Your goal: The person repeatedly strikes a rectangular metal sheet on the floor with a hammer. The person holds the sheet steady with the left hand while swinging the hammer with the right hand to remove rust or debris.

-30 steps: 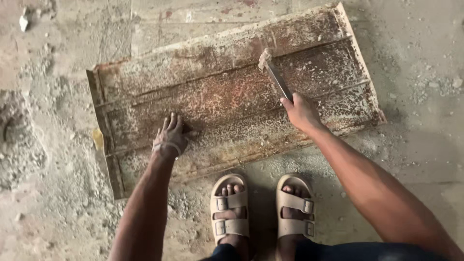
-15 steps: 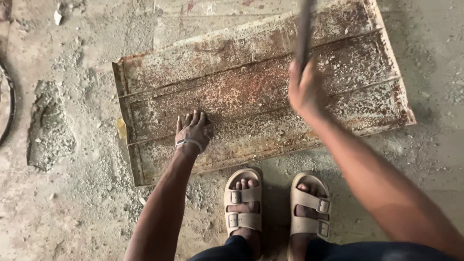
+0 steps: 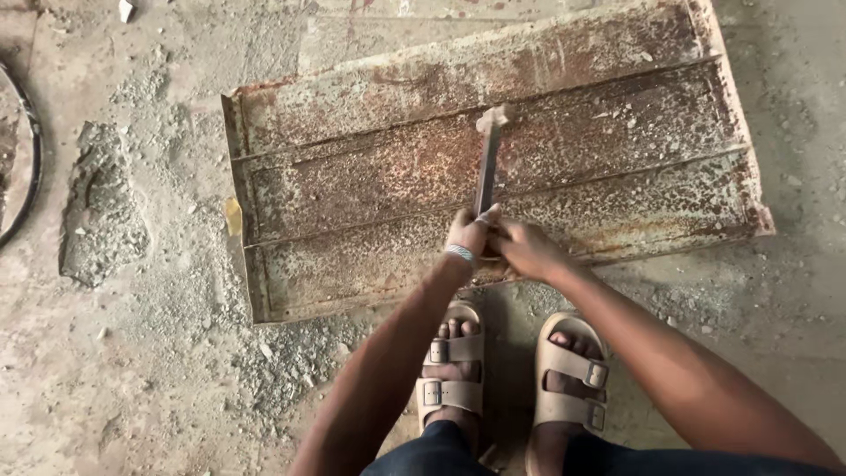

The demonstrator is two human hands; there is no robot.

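Rust and dried cement crust cover the ribbed metal panel [image 3: 370, 176] that lies flat on the dusty concrete floor [image 3: 159, 388] in front of me. I stand at its near long edge in tan two-strap sandals [image 3: 568, 388], toes almost touching the panel's rim. Both hands are wrapped around the lower end of a long metal scraper [image 3: 487, 163]: my left hand [image 3: 467, 236], with a pale band at the wrist, is closed on the handle, and my right hand [image 3: 522, 249] is closed on it just beside and slightly below the left, the two touching. The scraper points away from me, its flat widened tip resting on the panel near the middle rib, about halfway across the sheet. Loose grey crumbs and grit lie scattered off the panel's left end. Further left sits a low heap of cement rubble [image 3: 101, 211], and a dark curved hoop [image 3: 31, 159] shows at the left edge.
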